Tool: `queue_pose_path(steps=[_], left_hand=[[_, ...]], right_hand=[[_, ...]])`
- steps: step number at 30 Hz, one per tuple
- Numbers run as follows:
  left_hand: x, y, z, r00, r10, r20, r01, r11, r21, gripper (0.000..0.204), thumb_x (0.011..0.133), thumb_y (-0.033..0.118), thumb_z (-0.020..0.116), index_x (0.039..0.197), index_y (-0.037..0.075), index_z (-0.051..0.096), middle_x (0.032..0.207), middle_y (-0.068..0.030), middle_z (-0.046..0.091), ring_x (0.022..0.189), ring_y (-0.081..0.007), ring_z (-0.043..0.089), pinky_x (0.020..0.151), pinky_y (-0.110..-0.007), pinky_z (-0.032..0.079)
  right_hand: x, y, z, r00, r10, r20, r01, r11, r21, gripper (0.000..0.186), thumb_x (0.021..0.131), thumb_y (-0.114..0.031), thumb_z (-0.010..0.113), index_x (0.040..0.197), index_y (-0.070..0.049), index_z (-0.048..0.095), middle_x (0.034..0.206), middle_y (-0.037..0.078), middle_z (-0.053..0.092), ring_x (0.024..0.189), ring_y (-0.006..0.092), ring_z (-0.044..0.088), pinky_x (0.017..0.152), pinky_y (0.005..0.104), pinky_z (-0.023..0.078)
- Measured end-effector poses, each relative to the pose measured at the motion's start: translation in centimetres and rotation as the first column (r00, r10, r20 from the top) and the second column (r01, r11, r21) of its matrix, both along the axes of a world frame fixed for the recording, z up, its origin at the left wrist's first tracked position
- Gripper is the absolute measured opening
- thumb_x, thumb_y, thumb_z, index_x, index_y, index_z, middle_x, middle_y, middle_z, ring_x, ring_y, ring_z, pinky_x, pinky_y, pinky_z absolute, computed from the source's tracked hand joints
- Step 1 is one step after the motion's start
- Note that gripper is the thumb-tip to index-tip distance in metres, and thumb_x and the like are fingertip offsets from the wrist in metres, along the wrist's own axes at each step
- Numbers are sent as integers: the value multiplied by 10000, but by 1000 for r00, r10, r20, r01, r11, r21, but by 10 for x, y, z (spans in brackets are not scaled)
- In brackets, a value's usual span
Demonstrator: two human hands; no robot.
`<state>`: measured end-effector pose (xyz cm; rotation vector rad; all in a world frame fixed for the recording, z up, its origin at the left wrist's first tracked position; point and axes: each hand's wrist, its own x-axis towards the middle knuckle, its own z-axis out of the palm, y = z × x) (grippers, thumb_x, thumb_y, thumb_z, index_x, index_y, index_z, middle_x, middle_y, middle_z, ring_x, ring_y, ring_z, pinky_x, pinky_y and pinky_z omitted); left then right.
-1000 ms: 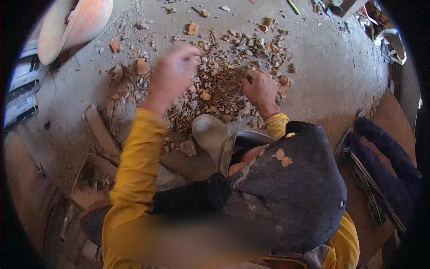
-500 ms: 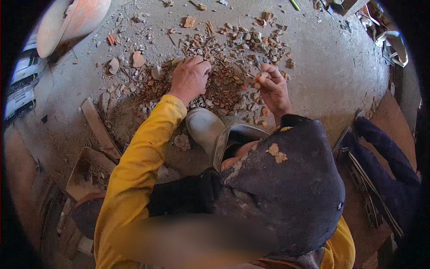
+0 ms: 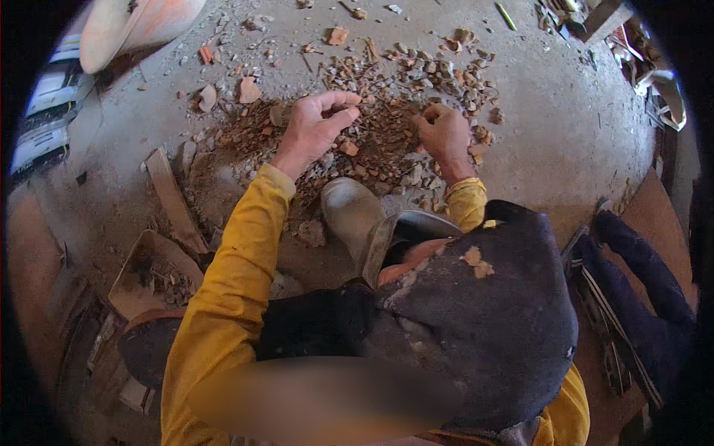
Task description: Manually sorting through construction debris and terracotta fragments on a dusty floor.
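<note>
My left hand is over the broken rubble and chips, with index finger and thumb extended and slightly apart; I see nothing held between them. My right hand curls its fingers at the right side of this heap, and whatever it holds is hidden. Pale and orange fragments lie around both hands, among them an orange chunk just below my left fingertips. Under my arms, my pale boot rests beside the debris.
A pinkish curved object is at upper left. A wooden strip and a container of debris lie left. Scrap is at upper right; dark blue cloth lies on a brown board at right.
My left hand's index finger and thumb have lifted and parted. My right hand has turned from showing a pinched piece to curling downward over the rubble. The view has shifted slightly.
</note>
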<state>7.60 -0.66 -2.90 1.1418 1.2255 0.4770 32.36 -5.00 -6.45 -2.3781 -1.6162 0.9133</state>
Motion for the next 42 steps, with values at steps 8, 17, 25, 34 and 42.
queue_pose_path(steps=[8,17,25,34,42], left_hand=[[-18,15,-3,847,150,-510,155,848,507,347,775,113,694,1110,39,647,881,-87,629,864,-221,633,773,-339,519],[46,-10,-26,748,-92,-657,529,681,506,260,717,100,706,975,101,674,980,-83,597,986,-285,585,843,-398,479],[39,-4,-21,641,-88,-763,642,607,469,141,762,84,617,897,113,649,1002,-70,580,1057,-262,556,860,-443,453],[15,4,-28,755,-265,-600,563,732,385,166,730,102,678,894,115,661,948,-69,576,985,-278,578,844,-443,440],[21,-6,-25,710,-136,-691,597,636,489,245,739,139,707,979,141,659,937,-37,585,1017,-240,565,854,-424,417]], right_hand=[[15,-1,-3,979,-84,-188,96,994,56,218,762,-222,717,819,-11,706,701,118,679,645,247,657,631,352,515],[44,-32,32,83,-249,-965,260,940,-220,151,930,-182,645,873,-83,546,671,-64,408,572,62,347,581,239,351],[56,-48,42,-141,-91,-986,206,971,-119,185,924,-209,637,853,-104,502,697,-46,372,613,79,369,610,265,353],[40,-34,61,108,-210,-972,149,970,-193,162,932,-204,595,924,-64,514,831,3,460,722,106,419,676,252,360],[44,-17,58,-127,-140,-982,226,960,-166,177,866,-189,623,960,-41,600,815,47,593,709,160,564,626,294,456]])
